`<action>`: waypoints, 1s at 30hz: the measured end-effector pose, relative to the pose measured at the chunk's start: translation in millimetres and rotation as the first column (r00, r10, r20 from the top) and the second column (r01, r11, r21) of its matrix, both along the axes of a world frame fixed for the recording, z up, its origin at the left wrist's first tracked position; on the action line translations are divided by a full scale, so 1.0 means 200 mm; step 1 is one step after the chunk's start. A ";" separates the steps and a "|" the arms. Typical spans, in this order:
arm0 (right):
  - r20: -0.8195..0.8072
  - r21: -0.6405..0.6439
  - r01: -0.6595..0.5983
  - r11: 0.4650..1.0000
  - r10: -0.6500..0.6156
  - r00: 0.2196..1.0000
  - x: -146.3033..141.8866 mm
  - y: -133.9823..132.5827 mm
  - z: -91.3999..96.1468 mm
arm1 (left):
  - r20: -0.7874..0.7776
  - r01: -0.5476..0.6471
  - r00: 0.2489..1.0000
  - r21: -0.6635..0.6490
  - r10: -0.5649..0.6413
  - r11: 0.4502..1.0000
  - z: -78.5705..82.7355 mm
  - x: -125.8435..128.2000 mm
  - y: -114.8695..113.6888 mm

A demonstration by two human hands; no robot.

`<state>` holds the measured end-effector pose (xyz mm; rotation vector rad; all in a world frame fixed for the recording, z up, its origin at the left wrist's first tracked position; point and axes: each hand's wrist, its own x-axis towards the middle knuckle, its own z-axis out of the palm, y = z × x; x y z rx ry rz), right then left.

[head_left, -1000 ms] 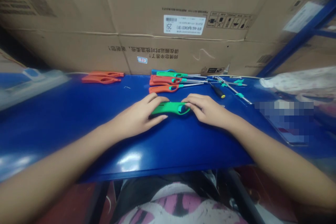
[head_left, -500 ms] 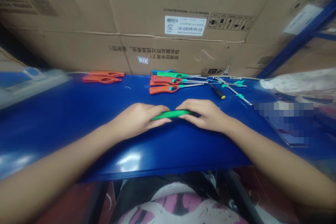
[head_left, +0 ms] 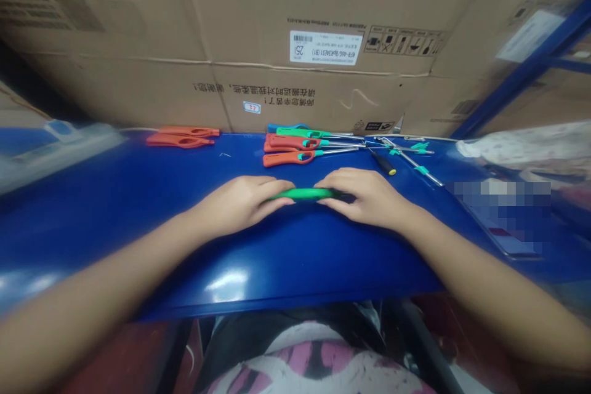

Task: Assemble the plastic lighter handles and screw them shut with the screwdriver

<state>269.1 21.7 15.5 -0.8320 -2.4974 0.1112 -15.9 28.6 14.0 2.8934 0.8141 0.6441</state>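
I see the green lighter shell (head_left: 305,194) on edge at mid-desk (head_left: 138,197), long axis running 9 to 3 o'clock, my left hand (head_left: 240,202) pinching its 9 o'clock end, my right hand (head_left: 364,196) clasping the 3 o'clock end, both equally near.

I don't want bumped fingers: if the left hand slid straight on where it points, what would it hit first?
Probably the right hand, holding the other end of the green lighter that the left hand grips; the two hands look close together.
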 end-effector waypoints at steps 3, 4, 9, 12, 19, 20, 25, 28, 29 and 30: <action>0.017 0.042 0.050 0.998 -0.050 0.999 0.03 0.02 0.01 | 0.049 -0.020 0.999 -0.005 0.021 1.000 0.02 -0.02 0.03; 0.016 0.056 0.052 0.997 -0.053 0.998 0.03 0.01 0.02 | 0.058 -0.020 0.998 -0.016 0.021 1.000 0.03 -0.02 0.02; 0.113 0.135 0.023 0.991 -0.039 0.993 -0.01 -0.04 0.01 | -0.009 0.015 1.000 -0.124 -0.017 0.992 0.02 0.02 -0.03; 0.145 0.078 0.008 0.997 -0.020 0.989 -0.03 -0.04 0.01 | -0.042 0.025 0.999 -0.142 -0.031 0.990 0.00 0.03 -0.04; 0.218 0.117 0.200 0.973 -0.221 0.951 0.09 0.07 0.03 | -0.021 -0.069 0.997 -0.043 0.068 0.997 0.01 -0.02 0.05; 0.208 0.133 0.254 0.958 -0.278 0.938 0.12 0.09 0.03 | 0.004 -0.086 0.996 -0.028 0.086 0.996 0.01 -0.03 0.05; 0.165 0.198 0.393 0.898 -0.426 0.890 0.21 0.16 0.04 | 0.137 -0.132 0.981 -0.028 0.135 0.991 0.02 -0.03 0.06; 0.151 0.253 0.300 0.920 -0.344 0.927 0.22 0.16 0.06 | 0.181 -0.129 0.974 -0.036 0.134 0.991 0.03 -0.03 0.05; 0.158 0.260 0.257 0.931 -0.304 0.940 0.22 0.15 0.07 | 0.187 -0.123 0.974 -0.036 0.128 0.992 0.03 -0.03 0.05; 0.164 0.259 0.219 0.941 -0.266 0.950 0.22 0.14 0.07 | 0.190 -0.117 0.974 -0.036 0.121 0.993 0.03 -0.03 0.04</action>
